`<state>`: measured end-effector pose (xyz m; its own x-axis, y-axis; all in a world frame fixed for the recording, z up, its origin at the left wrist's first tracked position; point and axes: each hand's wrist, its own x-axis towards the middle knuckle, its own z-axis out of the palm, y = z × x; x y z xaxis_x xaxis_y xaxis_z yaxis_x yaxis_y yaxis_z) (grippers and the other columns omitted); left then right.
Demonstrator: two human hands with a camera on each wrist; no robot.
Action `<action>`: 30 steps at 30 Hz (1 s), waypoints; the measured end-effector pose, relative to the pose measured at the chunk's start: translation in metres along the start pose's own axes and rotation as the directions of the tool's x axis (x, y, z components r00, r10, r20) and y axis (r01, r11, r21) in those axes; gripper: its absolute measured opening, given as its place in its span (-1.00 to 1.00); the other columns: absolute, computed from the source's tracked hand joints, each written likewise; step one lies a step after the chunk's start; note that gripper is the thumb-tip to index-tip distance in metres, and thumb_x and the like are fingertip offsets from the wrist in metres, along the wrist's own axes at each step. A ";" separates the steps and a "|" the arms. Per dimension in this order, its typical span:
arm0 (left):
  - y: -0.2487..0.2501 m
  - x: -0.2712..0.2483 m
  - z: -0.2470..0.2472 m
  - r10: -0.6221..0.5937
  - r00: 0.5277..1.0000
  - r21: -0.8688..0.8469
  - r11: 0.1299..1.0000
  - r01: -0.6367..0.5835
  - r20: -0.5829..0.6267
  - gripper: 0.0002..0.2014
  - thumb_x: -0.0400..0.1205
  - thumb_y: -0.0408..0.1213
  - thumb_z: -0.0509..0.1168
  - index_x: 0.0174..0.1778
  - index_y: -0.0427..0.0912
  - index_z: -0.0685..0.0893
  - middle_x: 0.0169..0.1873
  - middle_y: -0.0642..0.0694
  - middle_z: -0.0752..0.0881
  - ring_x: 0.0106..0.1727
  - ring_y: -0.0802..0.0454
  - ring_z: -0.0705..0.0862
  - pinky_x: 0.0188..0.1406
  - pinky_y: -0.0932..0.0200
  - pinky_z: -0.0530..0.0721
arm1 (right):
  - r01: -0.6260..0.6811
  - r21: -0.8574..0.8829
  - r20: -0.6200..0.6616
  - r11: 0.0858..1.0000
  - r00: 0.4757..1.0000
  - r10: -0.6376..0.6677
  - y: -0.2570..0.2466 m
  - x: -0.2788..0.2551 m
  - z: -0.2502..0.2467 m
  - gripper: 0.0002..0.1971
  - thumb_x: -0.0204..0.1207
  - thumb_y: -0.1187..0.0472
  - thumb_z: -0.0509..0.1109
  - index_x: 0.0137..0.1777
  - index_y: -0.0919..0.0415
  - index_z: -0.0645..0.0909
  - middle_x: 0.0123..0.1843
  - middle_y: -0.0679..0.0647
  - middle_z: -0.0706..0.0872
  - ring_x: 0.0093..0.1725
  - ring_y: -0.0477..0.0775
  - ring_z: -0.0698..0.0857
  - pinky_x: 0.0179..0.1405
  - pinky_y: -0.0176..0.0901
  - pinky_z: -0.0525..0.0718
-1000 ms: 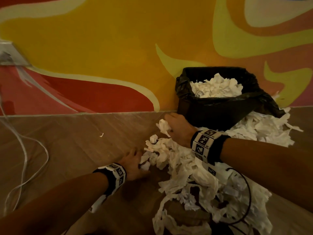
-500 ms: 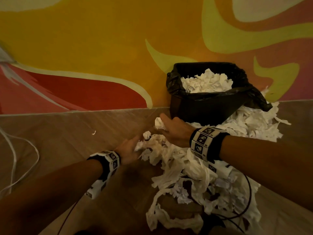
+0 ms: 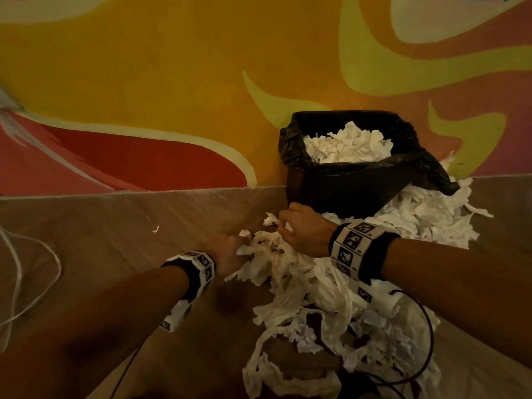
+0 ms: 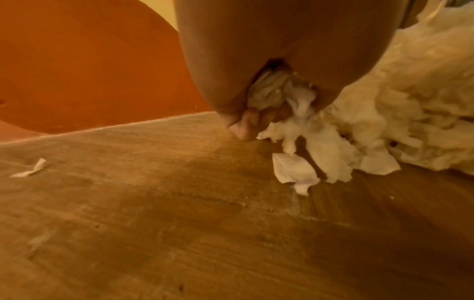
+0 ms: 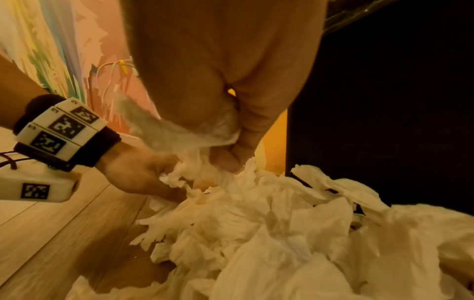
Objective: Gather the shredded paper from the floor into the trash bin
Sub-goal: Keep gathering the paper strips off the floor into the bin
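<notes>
A heap of white shredded paper (image 3: 325,300) (image 5: 282,233) lies on the wooden floor in front of a black-lined trash bin (image 3: 342,185), which holds more paper (image 3: 348,146). My left hand (image 3: 233,253) (image 5: 143,172) grips the left edge of the heap, fingers curled round a wad of paper (image 4: 279,97). My right hand (image 3: 302,234) (image 5: 231,121), close to the bin's lower left corner, clutches a bunch of paper at the heap's top. More paper (image 3: 426,214) is piled to the right of the bin.
The bin stands against a painted wall (image 3: 172,96). White cables (image 3: 17,272) loop on the floor at far left. One small scrap (image 3: 155,229) (image 4: 29,169) lies apart on the bare floor left of the hands. A black cord (image 3: 426,341) runs over the heap near my right arm.
My left hand moved right and forward off the floor into the heap and closed on paper. My right hand's fingers curled round paper near the bin. The two hands have drawn closer.
</notes>
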<state>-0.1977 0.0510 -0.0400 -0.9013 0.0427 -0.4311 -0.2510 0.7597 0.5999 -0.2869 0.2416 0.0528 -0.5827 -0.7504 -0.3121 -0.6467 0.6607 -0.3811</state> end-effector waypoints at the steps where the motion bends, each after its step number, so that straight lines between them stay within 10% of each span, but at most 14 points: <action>1: 0.000 -0.002 -0.003 0.016 1.000 -0.042 0.999 -0.016 -0.011 -0.81 0.66 -0.26 0.26 0.13 -0.23 0.65 0.05 -0.13 0.72 0.07 -0.10 0.68 0.18 -0.12 0.64 | 0.004 -0.010 0.048 1.000 0.999 -0.003 0.001 0.001 0.000 -0.99 0.64 0.23 0.20 -0.01 0.12 0.45 0.03 0.08 0.47 -0.03 0.04 0.47 -0.05 -0.14 0.42; 6: -0.005 -0.014 -0.016 -0.031 0.986 -0.159 0.987 0.004 -0.167 -0.75 0.58 -0.23 0.40 -0.44 -0.02 0.64 -0.46 0.12 0.67 -0.44 0.31 0.64 -0.43 0.30 0.58 | -0.011 -0.106 0.240 0.994 0.970 0.036 -0.004 0.010 0.005 -0.78 0.52 0.39 0.25 0.00 0.06 0.58 0.11 0.10 0.57 0.07 0.12 0.60 -0.01 -0.07 0.61; 10: -0.007 -0.026 -0.027 -0.107 0.967 -0.270 0.962 0.041 -0.232 -0.80 0.53 -0.37 0.41 -0.36 -0.01 0.64 -0.54 0.10 0.71 -0.54 0.24 0.65 -0.68 0.44 0.52 | 0.063 -0.137 0.191 0.989 0.981 -0.036 -0.013 0.022 0.009 -0.89 0.60 0.19 0.18 -0.09 0.06 0.54 -0.17 -0.03 0.57 -0.18 0.03 0.59 -0.20 -0.06 0.63; 15: -0.019 -0.034 -0.026 -0.197 0.919 -0.361 0.930 0.065 -0.341 -0.86 0.46 -0.50 0.40 -0.42 -0.38 0.64 -0.59 -0.07 0.65 -0.58 0.13 0.59 -0.62 0.24 0.54 | 0.101 -0.229 0.154 0.968 0.986 -0.066 -0.019 0.054 0.021 -0.90 0.60 0.15 0.15 -0.12 -0.09 0.39 -0.29 -0.06 0.48 -0.30 0.02 0.54 -0.43 -0.18 0.41; 23: -0.033 -0.035 -0.023 -0.266 0.887 -0.484 0.873 0.056 -0.378 -0.69 0.44 -0.37 0.38 -0.60 -0.06 0.51 -0.67 0.09 0.55 -0.61 0.17 0.51 -0.59 0.19 0.48 | 0.109 -0.375 0.170 0.921 0.984 -0.048 -0.028 0.100 0.050 -0.62 0.53 -0.10 0.34 0.25 0.06 0.48 0.10 0.13 0.66 -0.02 0.23 0.69 -0.28 -0.08 0.49; 30: -0.040 -0.039 -0.013 -0.230 0.953 -0.258 0.950 0.176 -0.198 -0.77 0.44 0.09 0.45 -0.08 0.16 0.61 -0.20 0.02 0.75 -0.21 0.04 0.73 -0.25 0.05 0.77 | 0.189 -0.489 0.276 0.852 0.960 -0.055 -0.031 0.116 0.070 -0.48 0.59 0.01 0.32 0.49 0.10 0.29 0.46 0.24 0.42 0.29 0.33 0.59 0.14 0.11 0.57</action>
<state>-0.1571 0.0104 -0.0389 -0.8710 -0.2625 -0.4153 -0.4879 0.5616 0.6682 -0.3003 0.1324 -0.0330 -0.3881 -0.7620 -0.5184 -0.9015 0.4308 0.0415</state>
